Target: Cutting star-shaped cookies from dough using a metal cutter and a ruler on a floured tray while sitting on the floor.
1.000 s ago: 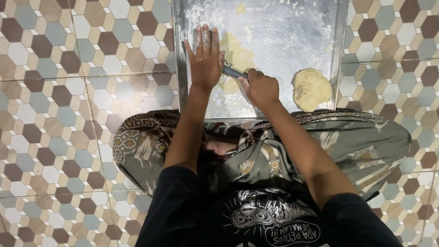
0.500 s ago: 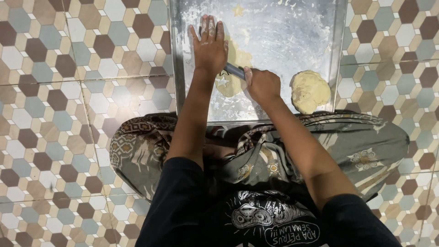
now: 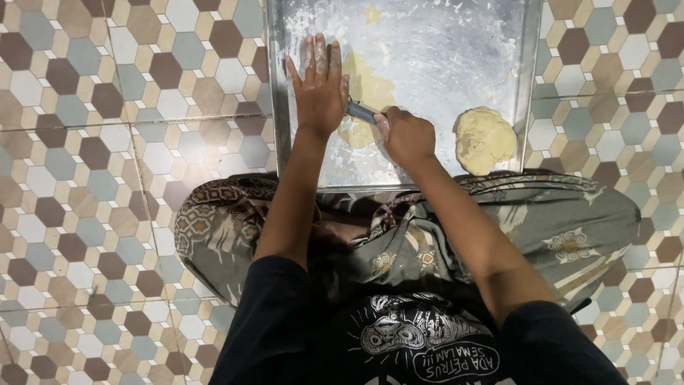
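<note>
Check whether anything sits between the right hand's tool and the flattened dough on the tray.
Nothing visible does. The right hand holds the dark metal tool right at the flat pale-yellow dough sheet, which the left hand presses. The round dough lump lies aside on the floured metal tray.

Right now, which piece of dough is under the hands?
The flat rolled-out sheet, under the left hand and beside the right hand. The round lump sits untouched near the tray's right edge.

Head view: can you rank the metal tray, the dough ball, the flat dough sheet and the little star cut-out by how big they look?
1. Metal tray, by far the largest.
2. Flat dough sheet, though the left hand hides part of it, so its lead is unsure.
3. Dough ball, close in apparent size to the sheet.
4. Star cut-out, the smallest.
</note>
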